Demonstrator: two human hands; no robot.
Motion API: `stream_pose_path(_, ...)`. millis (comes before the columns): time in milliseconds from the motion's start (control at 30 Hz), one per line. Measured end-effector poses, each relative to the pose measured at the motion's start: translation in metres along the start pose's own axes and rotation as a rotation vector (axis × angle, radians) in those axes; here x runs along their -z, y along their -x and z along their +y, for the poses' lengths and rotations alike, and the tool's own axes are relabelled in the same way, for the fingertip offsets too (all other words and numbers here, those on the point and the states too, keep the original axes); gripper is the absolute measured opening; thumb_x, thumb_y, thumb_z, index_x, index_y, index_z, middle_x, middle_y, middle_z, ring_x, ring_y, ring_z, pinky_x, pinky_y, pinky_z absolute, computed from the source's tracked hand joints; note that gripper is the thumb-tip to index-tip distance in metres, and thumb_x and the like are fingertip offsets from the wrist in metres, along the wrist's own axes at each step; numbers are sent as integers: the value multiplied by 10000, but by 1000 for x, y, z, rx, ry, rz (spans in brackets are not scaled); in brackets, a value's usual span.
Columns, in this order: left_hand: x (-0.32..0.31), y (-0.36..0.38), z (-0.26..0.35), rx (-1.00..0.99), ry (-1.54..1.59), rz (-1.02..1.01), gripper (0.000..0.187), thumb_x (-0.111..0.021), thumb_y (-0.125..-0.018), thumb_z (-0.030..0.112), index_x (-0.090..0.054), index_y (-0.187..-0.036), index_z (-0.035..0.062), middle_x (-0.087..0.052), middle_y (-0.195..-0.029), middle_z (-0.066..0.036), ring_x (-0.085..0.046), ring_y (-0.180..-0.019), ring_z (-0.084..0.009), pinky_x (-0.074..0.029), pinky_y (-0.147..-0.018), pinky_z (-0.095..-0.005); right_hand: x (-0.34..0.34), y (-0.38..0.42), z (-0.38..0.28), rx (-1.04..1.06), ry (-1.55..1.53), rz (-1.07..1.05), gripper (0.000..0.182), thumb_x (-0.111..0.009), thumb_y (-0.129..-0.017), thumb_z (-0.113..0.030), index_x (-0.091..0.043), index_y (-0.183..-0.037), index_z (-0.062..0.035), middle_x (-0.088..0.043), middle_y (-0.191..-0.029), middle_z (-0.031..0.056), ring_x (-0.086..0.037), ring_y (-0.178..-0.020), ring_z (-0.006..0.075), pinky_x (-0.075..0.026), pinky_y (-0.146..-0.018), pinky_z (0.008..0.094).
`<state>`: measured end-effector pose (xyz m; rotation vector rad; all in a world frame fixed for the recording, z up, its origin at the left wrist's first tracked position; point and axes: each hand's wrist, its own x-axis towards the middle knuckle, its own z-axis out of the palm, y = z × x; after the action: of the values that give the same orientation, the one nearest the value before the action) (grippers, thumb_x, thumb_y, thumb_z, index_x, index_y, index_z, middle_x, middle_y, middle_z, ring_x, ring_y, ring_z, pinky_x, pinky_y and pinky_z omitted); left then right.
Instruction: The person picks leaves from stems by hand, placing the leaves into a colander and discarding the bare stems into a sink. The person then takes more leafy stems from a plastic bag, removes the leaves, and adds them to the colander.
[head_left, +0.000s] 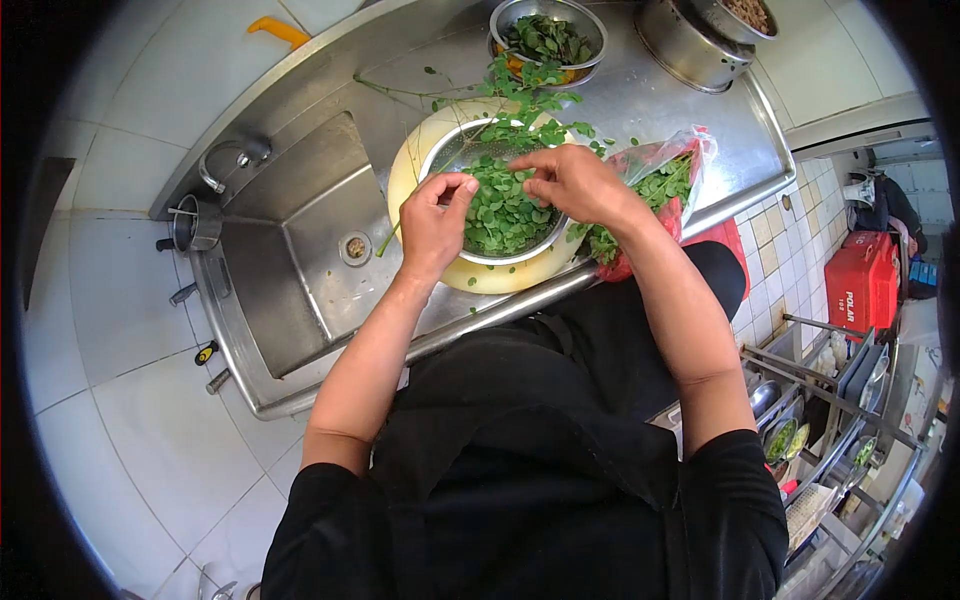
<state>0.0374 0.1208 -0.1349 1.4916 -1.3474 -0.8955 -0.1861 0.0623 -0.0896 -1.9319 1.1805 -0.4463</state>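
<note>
A metal colander [432, 160] full of loose green leaves [500, 215] rests on a round pale-yellow board [405, 170] beside the sink. Over its left rim is my left hand [436, 222], thumb and fingertips pinched together; what they hold is too small to name. My right hand [575, 183] hangs over the right side of the leaves, its index finger stretched out towards the left and the other fingers curled. Thin leafy stems [405, 95] lie across the back of the colander. A clear and red plastic bag [672, 215] with more leafy stems touches the board's right side.
The sink basin [320, 230] with its faucet [215, 165] is at left. Behind the colander are a bowl of dark leaves [548, 38] and large metal pots [690, 45]. An orange-handled tool [279, 31] lies beyond the sink. A red cooler [862, 283] and a dish rack [830, 400] stand at right.
</note>
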Motion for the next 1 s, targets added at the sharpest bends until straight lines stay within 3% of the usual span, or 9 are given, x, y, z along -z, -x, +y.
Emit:
stream_pose_path(33,1,0,0,-8,19,14,161,-734,-922,155,-736,-982,6,-701,-876,-60,-638,-755,-116,-513,-720,-261,0,0,-1,43,72,-9,196,-700,-885,-87,-706,-1045,27,-703,-727,99,-666,-630,154,-522,-624,323)
stream_pose_path(367,-6,-4,15,-28,153,-66,157,-741,-919,143,-737,-1003,10,-696,-878,-39,-627,-762,-91,-510,-722,-254,4,-3,-5,-142,-172,15,182,-675,-925,-72,-678,-1078,26,-707,-794,67,-660,-708,107,-521,-674,271)
stream_pose_path(567,-15,-4,31,31,231,-149,149,-726,-934,136,-730,-969,-9,-711,-848,-25,-638,-757,-73,-523,-720,-243,-7,-9,2,-149,-595,44,197,-654,-968,-81,-660,-1117,49,-723,-919,72,-681,-813,124,-556,-778,258)
stream_pose_path(633,-19,-5,29,83,258,-145,171,-729,-944,142,-723,-1015,-13,-727,-911,-35,-654,-822,-71,-525,-760,-232,-13,-10,3,-168,-760,112,200,-664,-970,-91,-667,-1120,41,-729,-947,81,-686,-848,126,-559,-798,254)
stream_pose_path(833,-27,-6,27,82,209,-124,163,-730,-934,100,-712,-1028,-32,-737,-903,-58,-670,-771,-79,-547,-724,-224,-32,-10,4,-156,-742,272,216,-690,-942,-89,-678,-1099,59,-738,-948,87,-685,-852,109,-550,-775,239)
stream_pose_path(1000,-34,-8,21,117,306,-89,115,-721,-925,69,-706,-980,-31,-726,-854,-60,-666,-738,-83,-545,-691,-224,-34,-7,-6,-154,-686,287,210,-688,-941,-81,-684,-1102,54,-739,-940,76,-681,-855,98,-544,-764,234)
